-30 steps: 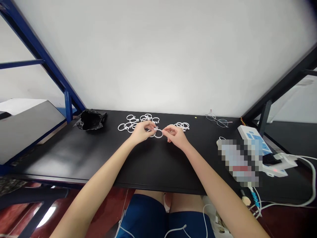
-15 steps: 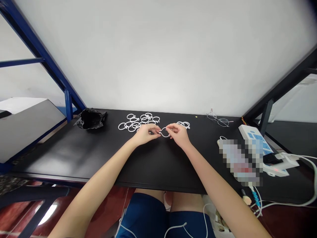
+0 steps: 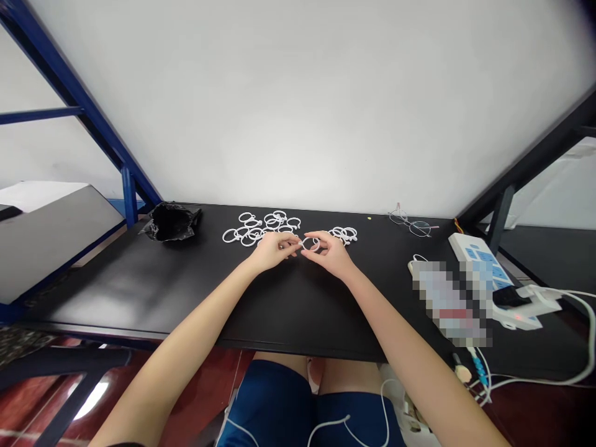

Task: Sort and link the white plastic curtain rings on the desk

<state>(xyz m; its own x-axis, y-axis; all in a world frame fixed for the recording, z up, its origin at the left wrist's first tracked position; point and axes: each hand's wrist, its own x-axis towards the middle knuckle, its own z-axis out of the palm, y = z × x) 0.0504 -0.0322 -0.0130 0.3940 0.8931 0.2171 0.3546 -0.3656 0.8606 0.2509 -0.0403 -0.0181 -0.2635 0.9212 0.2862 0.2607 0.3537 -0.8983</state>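
A white curtain ring (image 3: 311,249) is held between both hands above the black table. My left hand (image 3: 275,249) pinches the ring at its left side, where a small knob sits. My right hand (image 3: 331,253) holds it from the right, with the index finger along the top and the thumb near the lower edge. Behind my left hand lies a loose pile of similar white rings (image 3: 256,233). A smaller group of white rings (image 3: 349,233) rests just behind my right hand, which partly hides it.
On the table's far left sits an open black plastic bag (image 3: 171,223). Eyeglasses (image 3: 419,228) lie at the back right. A blurred-out phone (image 3: 447,301), a power strip (image 3: 482,257) and white cables (image 3: 559,382) occupy the right end. A white wall rises behind.
My right hand's fingers have shifted around the ring, its thumb now lower and further left. The ring is turned slightly; my left hand stays almost in place.
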